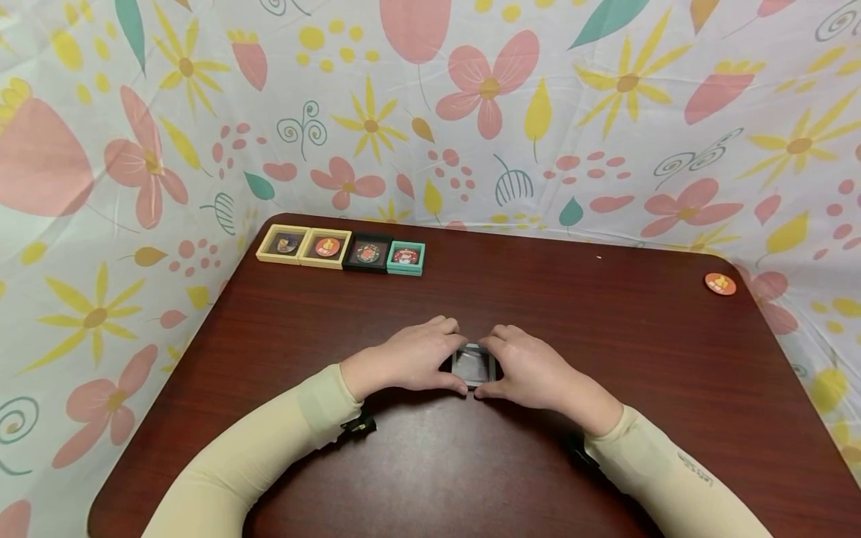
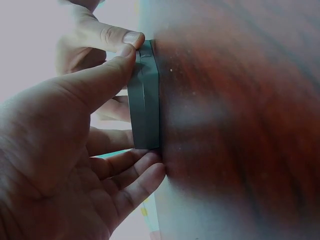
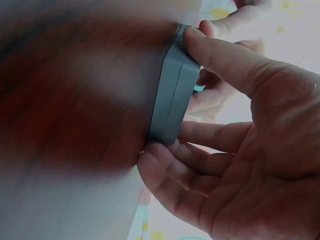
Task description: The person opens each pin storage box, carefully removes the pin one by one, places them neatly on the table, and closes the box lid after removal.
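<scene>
Between both hands, a small dark grey display frame [image 1: 474, 366] with a clear film window lies on the table. My left hand [image 1: 418, 357] holds its left side, thumb at the near edge and fingers around the far edge. On the other side my right hand [image 1: 534, 368] grips it likewise, the two thumbs close together at the near edge. A thin seam runs along the side of the frame [image 3: 172, 100] in the right wrist view. The left wrist view shows the left thumb pressing near a corner of the frame [image 2: 144, 100].
Along the back left edge stand two yellow frames [image 1: 321, 263], a black frame [image 1: 365, 267] and a teal frame [image 1: 404, 270], each with a round picture disc inside. An orange round badge [image 1: 720, 284] lies at the back right corner of the brown table [image 1: 572, 299]. Flowered cloth hangs behind.
</scene>
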Tool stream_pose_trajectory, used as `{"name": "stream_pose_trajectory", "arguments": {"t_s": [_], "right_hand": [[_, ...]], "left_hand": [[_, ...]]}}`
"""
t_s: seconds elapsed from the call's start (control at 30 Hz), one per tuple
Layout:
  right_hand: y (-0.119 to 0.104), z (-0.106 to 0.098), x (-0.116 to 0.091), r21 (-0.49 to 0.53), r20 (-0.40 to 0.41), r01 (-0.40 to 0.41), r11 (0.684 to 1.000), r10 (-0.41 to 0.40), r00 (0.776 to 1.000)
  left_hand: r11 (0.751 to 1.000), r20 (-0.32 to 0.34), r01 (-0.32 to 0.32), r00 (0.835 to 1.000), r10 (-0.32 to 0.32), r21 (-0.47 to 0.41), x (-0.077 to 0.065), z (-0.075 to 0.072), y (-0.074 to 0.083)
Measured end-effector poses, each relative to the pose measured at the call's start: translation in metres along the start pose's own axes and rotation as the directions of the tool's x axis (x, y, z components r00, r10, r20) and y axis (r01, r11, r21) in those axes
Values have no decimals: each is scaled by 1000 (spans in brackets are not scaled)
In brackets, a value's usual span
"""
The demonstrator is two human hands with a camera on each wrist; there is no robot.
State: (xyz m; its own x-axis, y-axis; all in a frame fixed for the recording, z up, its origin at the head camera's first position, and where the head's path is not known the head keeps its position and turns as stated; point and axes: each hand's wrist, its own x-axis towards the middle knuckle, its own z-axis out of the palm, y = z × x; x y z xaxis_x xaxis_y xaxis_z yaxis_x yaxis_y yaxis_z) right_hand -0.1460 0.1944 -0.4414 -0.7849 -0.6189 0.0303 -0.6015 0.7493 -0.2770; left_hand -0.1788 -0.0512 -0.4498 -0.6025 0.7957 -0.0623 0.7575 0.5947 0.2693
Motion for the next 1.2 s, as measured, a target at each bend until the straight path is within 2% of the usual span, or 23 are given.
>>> {"name": "stream_pose_trajectory", "arguments": {"t_s": [0.33,0.43,0.53,0.7,0.93,1.1,1.2], "right_hand": [[-1,0,0,-10,8,-20,1000,20,1000],[-1,0,1,-10,4,-14,1000,14,1000],[-1,0,1,-15,-2,-11,1000,11,1000],[0,0,2,-31,-13,2,1000,-3,1000],[-1,-1,0,-49,-19,7,999,-8,1000],[-1,0,-2,-46,-23,5,999,-6,1000],[-1,0,-3,-44,-30,8,999,-10,1000]], "left_hand": [[999,14,-10,1000,11,-39,1,-1,-6],[998,29,-17,999,19,-62,1,-5,-11],[998,6,-14,1000,14,-59,2,-11,-20],[999,-115,54,992,-54,-3,6,-23,-47],[979,-244,201,951,-188,32,17,-37,-101],[959,-276,281,924,-264,23,26,-45,-127],[953,-261,303,921,-288,18,30,-49,-137]]}}
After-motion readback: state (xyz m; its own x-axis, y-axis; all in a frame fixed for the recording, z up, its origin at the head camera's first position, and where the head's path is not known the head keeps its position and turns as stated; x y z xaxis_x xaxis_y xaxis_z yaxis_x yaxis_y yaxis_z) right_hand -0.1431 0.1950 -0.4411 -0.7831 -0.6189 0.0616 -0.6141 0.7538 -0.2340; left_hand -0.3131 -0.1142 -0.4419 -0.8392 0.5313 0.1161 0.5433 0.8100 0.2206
